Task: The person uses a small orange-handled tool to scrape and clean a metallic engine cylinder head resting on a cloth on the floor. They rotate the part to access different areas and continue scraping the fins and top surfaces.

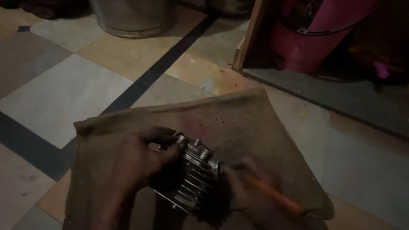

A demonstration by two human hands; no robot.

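A finned grey metal engine part (194, 175) stands tilted on a brown burlap sack (255, 126) spread on the floor. My left hand (140, 159) grips its left side, fingers curled over the top edge. My right hand (251, 191) holds an orange-handled tool (274, 195) whose tip points toward the part's right side; the dim light hides the tip.
The floor is tiled in grey and tan with dark stripes (165, 61). A metal bucket (131, 14) stands at the back. A pink plastic bucket (324, 22) sits at the back right beside a wooden board (251, 34).
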